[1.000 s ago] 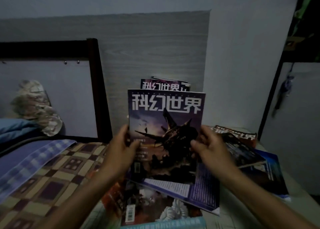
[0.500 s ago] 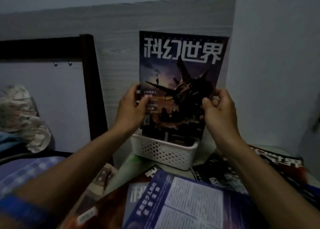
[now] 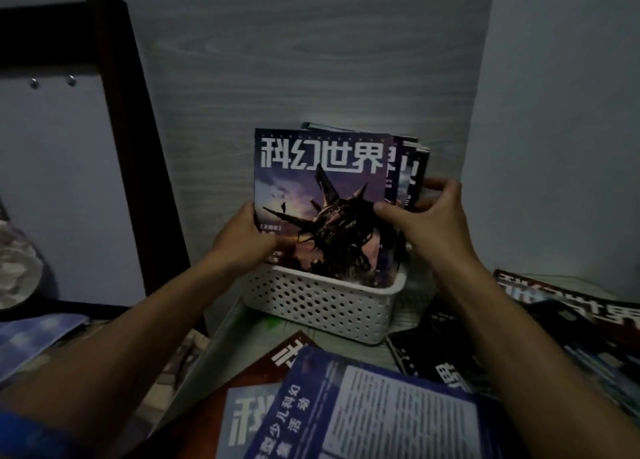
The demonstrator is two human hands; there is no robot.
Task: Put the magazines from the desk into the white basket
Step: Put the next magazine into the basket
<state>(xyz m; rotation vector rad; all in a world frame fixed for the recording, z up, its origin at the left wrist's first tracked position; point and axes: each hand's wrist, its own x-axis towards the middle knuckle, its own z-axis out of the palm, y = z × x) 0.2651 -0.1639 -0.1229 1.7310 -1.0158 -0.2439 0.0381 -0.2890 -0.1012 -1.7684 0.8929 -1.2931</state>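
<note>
Fingers [image 3: 247, 217] around magazine [image 3: 318, 195] edges

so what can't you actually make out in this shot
Head view only:
- Lower part of the front magazine: hidden behind the white basket wall.
- How many magazines stand behind it: overlapped, only edges show.
- Left hand fingers: behind the cover.
- Right hand grip: whether it touches the rear magazines is unclear.
- Desk magazines: cut off by the bottom edge, blurred.
</note>
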